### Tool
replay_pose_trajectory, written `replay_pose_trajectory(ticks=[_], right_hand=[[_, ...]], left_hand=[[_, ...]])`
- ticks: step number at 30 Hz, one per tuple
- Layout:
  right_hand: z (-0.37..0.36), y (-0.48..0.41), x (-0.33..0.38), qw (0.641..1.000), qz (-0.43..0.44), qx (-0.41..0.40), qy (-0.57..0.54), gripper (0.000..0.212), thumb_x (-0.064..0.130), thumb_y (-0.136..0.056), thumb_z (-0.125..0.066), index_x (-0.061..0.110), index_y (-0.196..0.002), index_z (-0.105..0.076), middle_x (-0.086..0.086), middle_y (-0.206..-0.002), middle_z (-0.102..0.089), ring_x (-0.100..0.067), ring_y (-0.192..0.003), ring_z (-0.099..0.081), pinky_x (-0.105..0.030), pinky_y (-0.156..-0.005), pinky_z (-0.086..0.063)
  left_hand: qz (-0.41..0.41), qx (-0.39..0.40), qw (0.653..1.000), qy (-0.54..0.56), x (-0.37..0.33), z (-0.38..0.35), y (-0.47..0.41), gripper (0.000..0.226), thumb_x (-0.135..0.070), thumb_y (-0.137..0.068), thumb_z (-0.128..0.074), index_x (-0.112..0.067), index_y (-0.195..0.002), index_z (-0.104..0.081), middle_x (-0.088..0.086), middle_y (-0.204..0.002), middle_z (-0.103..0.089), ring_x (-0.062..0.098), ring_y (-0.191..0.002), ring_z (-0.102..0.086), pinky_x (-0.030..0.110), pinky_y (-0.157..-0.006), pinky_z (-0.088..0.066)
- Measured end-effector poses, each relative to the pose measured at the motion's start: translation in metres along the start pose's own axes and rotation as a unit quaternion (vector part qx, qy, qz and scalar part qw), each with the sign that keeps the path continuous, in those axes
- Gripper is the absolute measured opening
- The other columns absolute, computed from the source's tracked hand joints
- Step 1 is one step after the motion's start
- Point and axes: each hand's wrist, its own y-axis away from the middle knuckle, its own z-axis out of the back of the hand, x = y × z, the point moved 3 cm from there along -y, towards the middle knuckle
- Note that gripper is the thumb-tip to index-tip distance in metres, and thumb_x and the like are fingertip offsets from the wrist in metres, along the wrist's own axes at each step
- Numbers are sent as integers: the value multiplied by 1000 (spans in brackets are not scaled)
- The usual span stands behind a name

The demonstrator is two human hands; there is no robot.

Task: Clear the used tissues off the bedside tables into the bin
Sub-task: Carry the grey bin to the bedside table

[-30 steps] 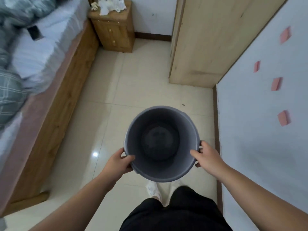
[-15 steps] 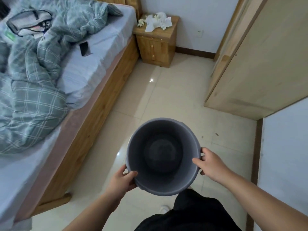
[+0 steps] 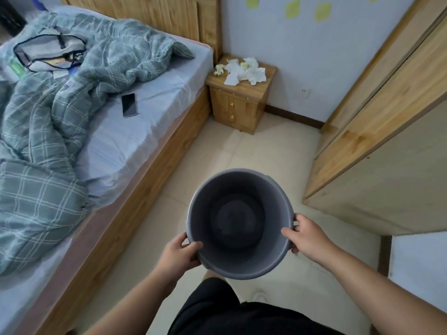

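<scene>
Both my left hand [image 3: 180,255] and right hand [image 3: 307,238] grip the bin [image 3: 205,204] rim, lower centre. The tissues [image 3: 244,71], upper centre, look light, soft; I'd pinch their peaks.

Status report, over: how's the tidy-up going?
Left grip and right grip hold the grey bin, nothing inside. Tissues heaped on bedside table ahead. Only tiled floor between.

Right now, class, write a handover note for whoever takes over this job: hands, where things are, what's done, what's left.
Left hand grips the bin at its near-left rim; right hand grips its right rim.
Bin looks empty, held above the floor.
Tissues lie piled on the bedside table ahead, beside the bed.
Done: nothing binned.
Left: carry the bin over, drop all tissues in.
</scene>
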Motion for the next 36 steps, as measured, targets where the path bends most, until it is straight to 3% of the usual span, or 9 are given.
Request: replay_pose_trajectory(ticks=[4, 8, 15, 22, 25, 36], right_hand=[[3, -55, 48, 1000, -14, -19, -19, 18, 27, -93, -65, 38, -104, -56, 4, -75, -77, -12, -62, -73, -23, -52, -55], [18, -97, 95, 998, -17, -37, -42, 18, 27, -92, -65, 38, -104, -56, 10, -76, -77, -12, -61, -73, -21, -51, -55], [67, -184, 130, 994, -38, -71, -78, 16, 23, -91, -65, 31, -103, -59, 7, -75, -78, -10, -52, -70, -23, -49, -54], [125, -300, 159, 994, -32, -12, -106, 20, 22, -88, -67, 23, -108, -61, -1, -78, -79, -19, -60, -72, -33, -55, -59], [148, -340, 188, 995, -26, 7, -95, 26, 29, -81, -67, 26, -107, -61, 0, -79, -80, -19, -61, -73, -32, -55, -58], [170, -472, 279, 998, -44, 26, -21, 16, 17, -90, -69, 24, -101, -59, 6, -70, -78, -13, -52, -71, -27, -49, -57]], left_hand=[[4, 19, 1000, -6, -52, 23, -66, 29, -9, -101, -65, -22, -127, -65, 10, -102, -84, 32, -92, -81, 34, -71, -67], [5, 34, 999, -30, -122, 39, -117, 29, -12, -99, -68, -27, -124, -66, 5, -103, -84, 28, -93, -81, 32, -71, -67], [-4, 49, 997, -67, -226, 17, -205, 26, -11, -97, -70, -23, -120, -68, 5, -99, -84, 28, -89, -82, 31, -68, -67], [15, 31, 998, -53, -300, -16, -285, 26, -11, -98, -70, -22, -121, -70, 9, -103, -83, 31, -90, -82, 33, -68, -67], [14, 7, 1000, -24, -324, -21, -308, 26, -8, -97, -70, -22, -119, -72, 11, -101, -83, 33, -88, -82, 34, -66, -67], [33, -11, 999, 30, -390, -2, -404, 30, -6, -97, -70, -25, -120, -69, 8, -99, -84, 32, -89, -82, 33, -66, -67]])
